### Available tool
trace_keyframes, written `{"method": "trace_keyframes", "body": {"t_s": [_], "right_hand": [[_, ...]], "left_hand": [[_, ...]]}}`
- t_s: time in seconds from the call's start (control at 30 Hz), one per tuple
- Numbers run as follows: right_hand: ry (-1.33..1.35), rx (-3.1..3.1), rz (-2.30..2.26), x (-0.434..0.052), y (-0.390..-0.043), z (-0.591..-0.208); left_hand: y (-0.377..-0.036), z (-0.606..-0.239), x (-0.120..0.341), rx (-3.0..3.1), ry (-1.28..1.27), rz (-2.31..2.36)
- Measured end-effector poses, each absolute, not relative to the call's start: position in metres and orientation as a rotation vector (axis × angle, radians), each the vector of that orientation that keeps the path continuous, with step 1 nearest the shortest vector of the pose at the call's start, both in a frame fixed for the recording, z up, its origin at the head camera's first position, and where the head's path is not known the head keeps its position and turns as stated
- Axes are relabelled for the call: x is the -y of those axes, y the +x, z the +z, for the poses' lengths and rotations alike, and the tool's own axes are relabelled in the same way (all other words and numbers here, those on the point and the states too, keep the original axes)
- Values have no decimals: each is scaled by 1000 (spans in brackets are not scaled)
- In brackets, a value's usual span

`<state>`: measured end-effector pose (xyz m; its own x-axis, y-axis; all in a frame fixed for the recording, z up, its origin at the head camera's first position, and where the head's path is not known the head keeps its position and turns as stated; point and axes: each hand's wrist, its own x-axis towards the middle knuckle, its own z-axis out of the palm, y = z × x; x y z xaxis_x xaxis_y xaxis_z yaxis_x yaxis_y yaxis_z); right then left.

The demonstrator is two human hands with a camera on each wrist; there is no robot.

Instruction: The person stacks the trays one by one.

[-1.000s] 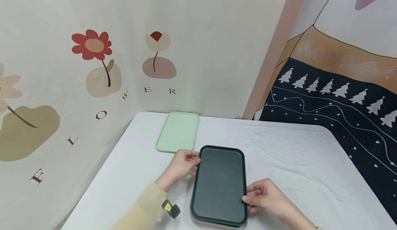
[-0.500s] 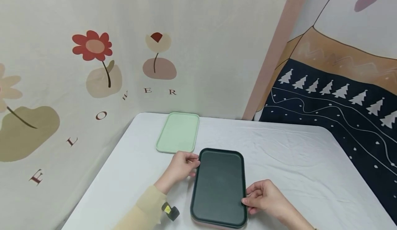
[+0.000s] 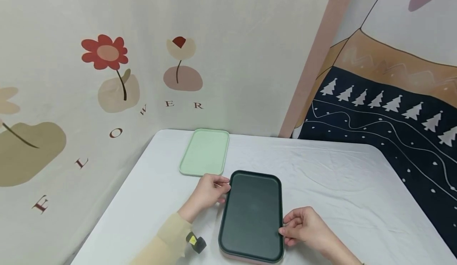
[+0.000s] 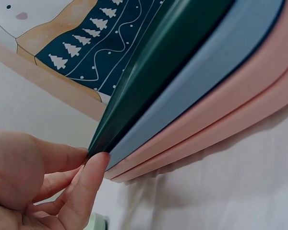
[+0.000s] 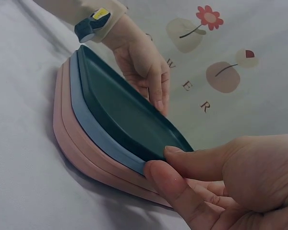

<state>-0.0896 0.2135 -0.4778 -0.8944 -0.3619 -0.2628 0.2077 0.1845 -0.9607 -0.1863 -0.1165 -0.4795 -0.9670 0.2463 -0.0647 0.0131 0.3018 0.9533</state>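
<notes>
Flower-printed wall hanging (image 3: 107, 78), white-clothed table (image 3: 339, 177)

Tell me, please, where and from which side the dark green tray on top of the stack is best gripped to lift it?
Probably by the raised rim of the dark green tray, from its two long sides. The left hand and right hand already pinch there, and the rim overhangs the blue tray beneath.

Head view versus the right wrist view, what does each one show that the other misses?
Only the head view shows the light green plastic tray lying apart at the table's far left, and the tree-patterned dark cloth. Only the right wrist view shows the blue tray and pink trays stacked beneath. Both show the dark green rectangular tray on top, the left hand and right hand pinching its edges.
</notes>
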Motion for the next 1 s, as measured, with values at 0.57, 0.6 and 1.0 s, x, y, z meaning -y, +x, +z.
{"method": "trace_keyframes", "body": {"t_s": [0.57, 0.6, 1.0], "right_hand": [[-250, -2160, -1743, -219, -121, -449], [-243, -2173, -1736, -219, -125, -445], [-203, -2286, -1779, -175, -188, -425]], "left_hand": [[-204, -461, 137, -2414, 207, 1734], [-207, -460, 140, -2425, 200, 1728], [-251, -442, 183, -2563, 77, 1640]]}}
